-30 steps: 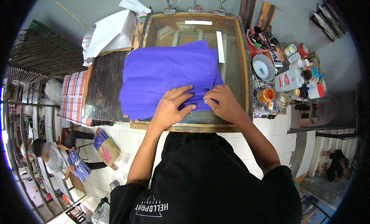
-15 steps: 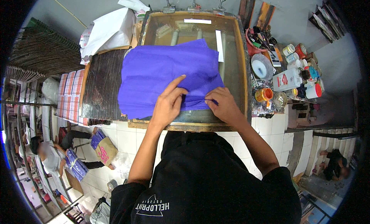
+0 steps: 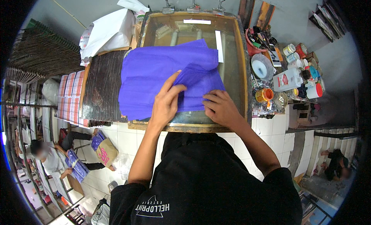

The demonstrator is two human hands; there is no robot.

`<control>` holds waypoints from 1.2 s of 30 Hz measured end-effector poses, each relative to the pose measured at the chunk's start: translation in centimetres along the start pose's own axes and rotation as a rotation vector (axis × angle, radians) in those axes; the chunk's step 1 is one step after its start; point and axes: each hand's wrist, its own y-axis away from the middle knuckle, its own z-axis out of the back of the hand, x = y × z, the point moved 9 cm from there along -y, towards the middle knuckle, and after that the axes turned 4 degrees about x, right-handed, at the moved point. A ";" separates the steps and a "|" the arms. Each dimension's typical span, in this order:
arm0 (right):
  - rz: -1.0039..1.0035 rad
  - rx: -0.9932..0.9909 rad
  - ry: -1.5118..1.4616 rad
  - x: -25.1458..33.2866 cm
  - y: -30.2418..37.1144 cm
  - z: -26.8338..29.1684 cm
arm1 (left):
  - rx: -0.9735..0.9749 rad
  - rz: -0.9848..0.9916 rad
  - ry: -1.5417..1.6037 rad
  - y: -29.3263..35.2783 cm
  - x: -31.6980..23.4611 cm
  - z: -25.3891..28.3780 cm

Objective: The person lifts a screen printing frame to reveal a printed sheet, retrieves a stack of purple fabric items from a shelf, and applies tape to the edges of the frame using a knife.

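Observation:
A stack of purple fabric sheets [image 3: 150, 66], likely cloth bags laid flat, covers the near left part of a wood-framed glass panel [image 3: 234, 70]. My left hand [image 3: 166, 103] is at the stack's near edge, index finger extended along the cloth and the other fingers bent on a raised fold. Opposite it, my right hand [image 3: 221, 107] has its fingers curled at the near right corner of the fabric, thumb tucked low. What lies under its fingertips is partly hidden. The upper layer rises in a crease between the hands.
Metal clamps [image 3: 193, 7] line the far edge. At right stand an orange ink jar [image 3: 264, 95], a white jug [image 3: 288, 80] and several pots. White paper [image 3: 112, 31] sits back left. A seated person [image 3: 50, 159] at lower left holds a purple bundle; another person [image 3: 337, 165] is at far right.
The upper layer has lifted into a larger diagonal fold near my left hand. My right hand has shifted slightly left, and the bunched near edge has flattened.

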 end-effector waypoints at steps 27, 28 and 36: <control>-0.304 -0.154 -0.419 -2.3 0.5 0.0 | -0.005 -0.007 -0.029 0.8 0.2 -0.6; -0.357 -0.124 -0.460 -2.3 0.2 0.3 | 0.027 -0.084 -0.111 0.9 -0.3 -1.0; -0.575 -0.218 -0.724 -3.7 -0.5 1.9 | 0.064 -0.006 -0.080 0.9 0.4 -1.5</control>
